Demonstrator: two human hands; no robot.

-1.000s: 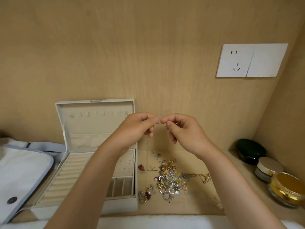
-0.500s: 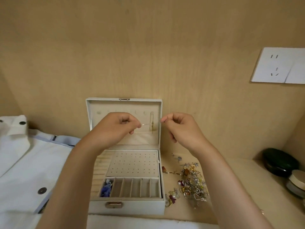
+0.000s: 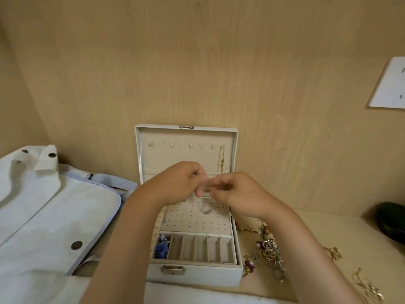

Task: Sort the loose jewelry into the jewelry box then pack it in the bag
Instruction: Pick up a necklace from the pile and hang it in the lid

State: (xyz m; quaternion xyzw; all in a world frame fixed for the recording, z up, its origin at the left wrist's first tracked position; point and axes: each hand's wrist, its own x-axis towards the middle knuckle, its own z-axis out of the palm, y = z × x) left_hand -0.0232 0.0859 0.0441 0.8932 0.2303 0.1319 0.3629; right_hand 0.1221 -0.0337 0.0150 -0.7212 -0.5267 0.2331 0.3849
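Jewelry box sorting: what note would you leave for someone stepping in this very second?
Hands: left hand and right hand both pinch a silver necklace that hangs over the open jewelry box.
Done: gold chain hung in the lid, blue pieces in the leftmost compartment.
Left: place this necklace, sort the loose pile right of the box, close it, pack it in the bag on the left.

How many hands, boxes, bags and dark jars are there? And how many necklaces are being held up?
Hands: 2, left hand and right hand
Jewelry box: 1
Bag: 1
Dark jar: 1
Silver necklace, held: 1
Total: 6
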